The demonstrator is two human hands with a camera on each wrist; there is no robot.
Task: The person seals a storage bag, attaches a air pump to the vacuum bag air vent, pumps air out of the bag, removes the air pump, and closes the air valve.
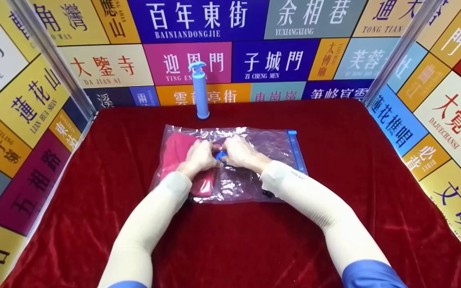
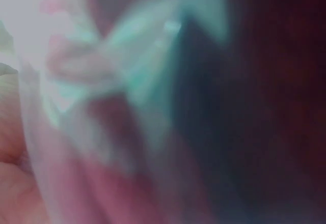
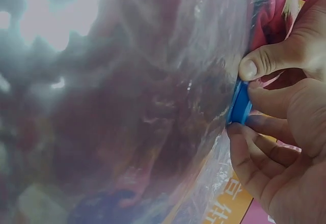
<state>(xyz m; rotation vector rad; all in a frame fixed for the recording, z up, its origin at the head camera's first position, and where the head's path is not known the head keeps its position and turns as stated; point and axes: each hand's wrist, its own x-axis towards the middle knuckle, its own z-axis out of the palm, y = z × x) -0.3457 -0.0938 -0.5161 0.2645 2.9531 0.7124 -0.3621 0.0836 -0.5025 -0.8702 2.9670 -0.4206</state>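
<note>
A clear plastic storage bag point(image 1: 250, 186) lies flat on the cloth with a folded pink fabric point(image 1: 177, 148) inside its left part. At the bag's middle is a round blue valve cap point(image 1: 221, 157). My left hand point(image 1: 199, 156) pinches the cap from the left, and my right hand point(image 1: 241, 153) pinches it from the right. In the right wrist view, thumb and fingers point(image 3: 267, 102) close around the raised rim of the blue valve point(image 3: 239, 103). Blurred bag film point(image 2: 147, 76) fills most of the left wrist view, with part of a hand point(image 2: 12, 152) at its left edge.
A blue hand pump point(image 1: 201, 94) stands upright behind the bag. A blue zip slider strip point(image 1: 295, 150) runs along the bag's right edge. Dark red velvet point(image 1: 230, 240) covers the table, with panels of printed street signs point(image 1: 190, 60) behind and at both sides.
</note>
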